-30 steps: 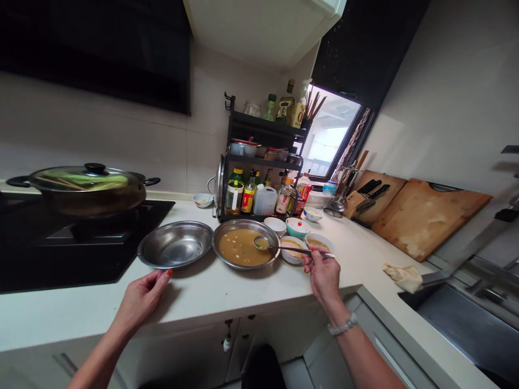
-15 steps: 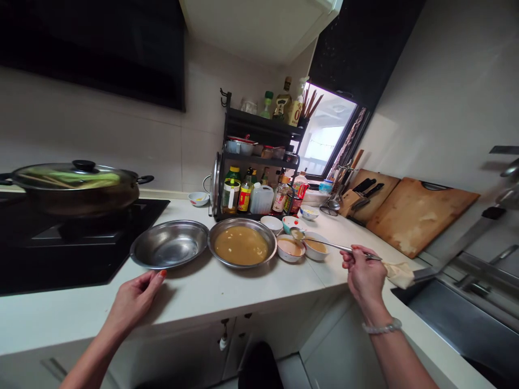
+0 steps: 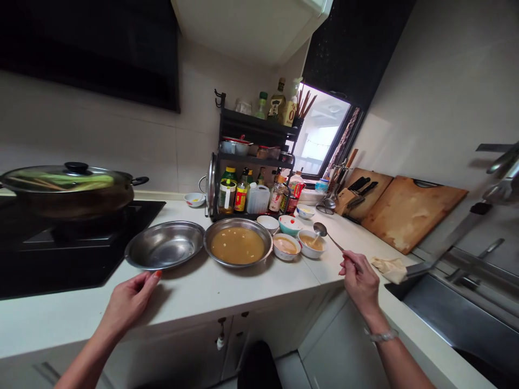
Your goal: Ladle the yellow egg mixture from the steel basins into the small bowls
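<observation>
My right hand (image 3: 360, 281) is closed round the handle of a metal ladle (image 3: 320, 229). The ladle's bowl is tilted above a white bowl (image 3: 311, 254) of brownish liquid, and a pale streak runs down from it. Just left stands a second small bowl (image 3: 285, 249) with similar liquid. A wide steel basin (image 3: 238, 264) holds more of this liquid with pale bits floating in it. My left hand (image 3: 132, 297) has its thumb and fingers pinched at the near rim of an empty steel basin (image 3: 166, 246).
A lidded pot (image 3: 73, 186) stands on the black stove at left. Behind the basins is a black rack (image 3: 255, 159) with bottles and jars. A white bowl (image 3: 267, 222) and a teal bowl (image 3: 290, 225) sit nearby. Cutting boards (image 3: 413, 210), a knife block (image 3: 348, 201) and a sink (image 3: 458, 313) are at right.
The ladle has moved right, from over the left small bowl to over the right one, and has tipped, its liquid running out. My left hand stays at the empty basin's rim.
</observation>
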Demonstrator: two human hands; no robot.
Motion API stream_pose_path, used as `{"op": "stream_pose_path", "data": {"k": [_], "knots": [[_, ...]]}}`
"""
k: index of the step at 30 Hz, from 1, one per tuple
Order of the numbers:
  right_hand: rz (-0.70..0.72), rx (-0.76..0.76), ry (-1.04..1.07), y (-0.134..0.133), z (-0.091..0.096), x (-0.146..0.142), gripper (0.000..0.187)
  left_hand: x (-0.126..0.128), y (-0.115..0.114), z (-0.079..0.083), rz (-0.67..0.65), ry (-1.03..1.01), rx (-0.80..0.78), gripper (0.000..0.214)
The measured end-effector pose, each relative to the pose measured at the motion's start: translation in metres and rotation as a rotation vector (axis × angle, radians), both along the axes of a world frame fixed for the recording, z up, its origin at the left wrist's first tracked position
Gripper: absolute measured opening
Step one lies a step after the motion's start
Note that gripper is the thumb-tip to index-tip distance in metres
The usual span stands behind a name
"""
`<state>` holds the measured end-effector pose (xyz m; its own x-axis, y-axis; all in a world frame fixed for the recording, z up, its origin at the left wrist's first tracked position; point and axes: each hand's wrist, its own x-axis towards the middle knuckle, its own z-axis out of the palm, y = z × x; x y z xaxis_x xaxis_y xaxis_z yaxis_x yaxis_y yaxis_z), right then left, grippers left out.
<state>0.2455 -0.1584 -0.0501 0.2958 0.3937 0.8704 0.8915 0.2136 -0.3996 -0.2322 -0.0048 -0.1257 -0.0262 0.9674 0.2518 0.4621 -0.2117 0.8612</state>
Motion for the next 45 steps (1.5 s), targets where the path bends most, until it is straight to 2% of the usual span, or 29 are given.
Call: {"op": "stream_pose_path", "data": {"k": [2, 4, 7, 11, 14, 17, 22, 25, 33, 45], "knots": [[0.055, 0.002, -0.085, -0.005, -0.001, -0.007, 0.016, -0.001, 0.001, -0.001, -0.015, -0.006, -0.006, 0.047], [0.100, 0.014, -0.083, -0.008, -0.003, -0.015, 0.016, -0.002, 0.002, -0.002, -0.019, 0.008, -0.003, 0.046], [0.177, 0.053, 0.074, -0.007, -0.007, -0.033, 0.016, -0.001, 0.002, -0.002, 0.000, 0.026, 0.017, 0.047], [0.329, 0.089, 0.372, 0.009, -0.014, -0.065, 0.015, -0.001, 0.002, -0.002, -0.009, 0.011, 0.021, 0.046], [0.431, 0.047, 0.466, 0.028, -0.021, -0.088, 0.015, 0.000, 0.002, -0.002, -0.016, -0.016, 0.017, 0.046], [0.507, -0.013, 0.461, 0.048, -0.030, -0.104, 0.019, 0.002, 0.001, 0.000, -0.013, -0.024, 0.011, 0.046], [0.520, -0.161, 0.399, 0.067, -0.040, -0.119, 0.028, 0.004, -0.002, 0.005, -0.003, -0.008, 0.020, 0.046], [0.519, -0.181, 0.478, 0.072, -0.039, -0.122, 0.034, 0.004, -0.001, 0.004, -0.008, -0.007, 0.051, 0.047], [0.509, -0.060, 0.874, 0.089, -0.027, -0.108, 0.039, 0.002, 0.002, 0.001, -0.021, -0.012, 0.013, 0.046], [0.510, 0.029, 1.001, 0.093, 0.003, -0.090, 0.035, 0.001, 0.005, -0.004, -0.010, -0.035, -0.020, 0.048]]}}
